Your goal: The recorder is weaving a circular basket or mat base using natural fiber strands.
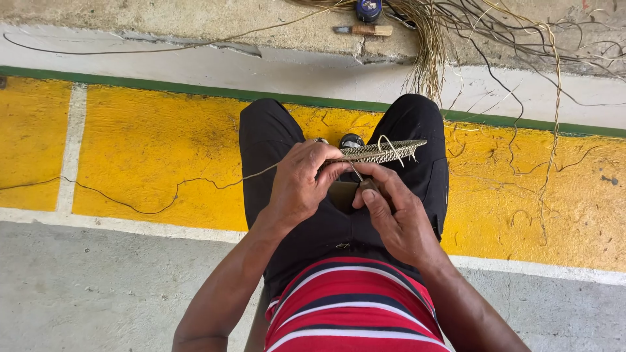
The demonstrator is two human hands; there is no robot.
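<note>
Above the lap, between the two knees in black trousers point(274, 140), a flat woven piece point(381, 152) of pale fibre is held edge-on, so that only its thin, braided rim is seen. The left hand point(301, 186) is brought in from the lower left with the forearm angled up and the wrist bent inward; its fingers are curled and closed on the near end of the woven piece. The right hand point(398, 218) is set just beside and slightly below it, palm turned toward the body, thumb stretched forward and pressed down on a small tool point(360, 177) whose thin point is aimed at the weave. Both hands are kept close together, knuckles almost touching. A long loose strand point(163, 205) is trailed from the left hand out over the yellow painted floor point(156, 143). Farther off, on the concrete ledge, a bundle of dry fibres point(430, 45) is spread, with a wooden-handled knife point(365, 30) lying just beside it. A red striped shirt point(352, 306) is seen at the bottom edge.
</note>
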